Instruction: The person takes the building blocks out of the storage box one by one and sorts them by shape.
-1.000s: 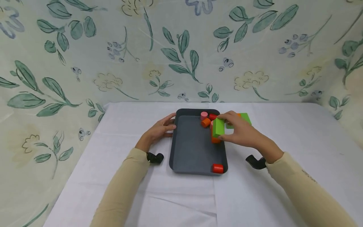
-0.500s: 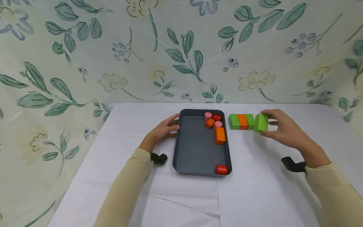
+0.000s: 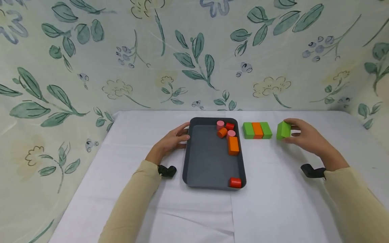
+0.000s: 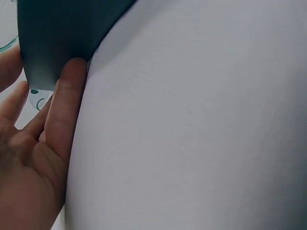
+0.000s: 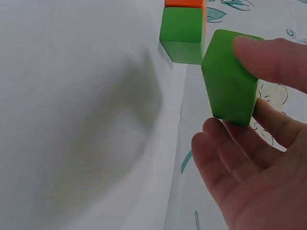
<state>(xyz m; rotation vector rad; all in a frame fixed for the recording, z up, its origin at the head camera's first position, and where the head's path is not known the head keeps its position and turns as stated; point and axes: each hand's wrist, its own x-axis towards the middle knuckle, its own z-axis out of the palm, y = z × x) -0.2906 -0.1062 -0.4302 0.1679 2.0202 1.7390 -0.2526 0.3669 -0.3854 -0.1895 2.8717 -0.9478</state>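
A dark grey tray [image 3: 188,158] lies on the white cloth. It holds two pink cylinders [image 3: 220,124], a red cylinder [image 3: 230,126], an orange cylinder [image 3: 222,132], an orange block [image 3: 233,145] and another red cylinder [image 3: 235,182]. My left hand [image 3: 183,133] rests against the tray's left rim [image 4: 57,38], fingers [image 4: 67,110] straight. Right of the tray stands a green-orange-green row of blocks [image 3: 257,130]. My right hand [image 3: 288,132] pinches a green block [image 3: 282,130] [image 5: 229,76] just right of that row [image 5: 182,33], a small gap between them. Whether the block touches the cloth is unclear.
The table [image 3: 273,202] is covered in white cloth, with a flowered backdrop [image 3: 194,50] behind and at both sides. Bare cloth spreads in front of the tray and to the right of my right hand.
My right hand carried the green block out of the tray, rightward past the row, and has lowered it beside the row's right end. The left hand stayed on the tray rim.
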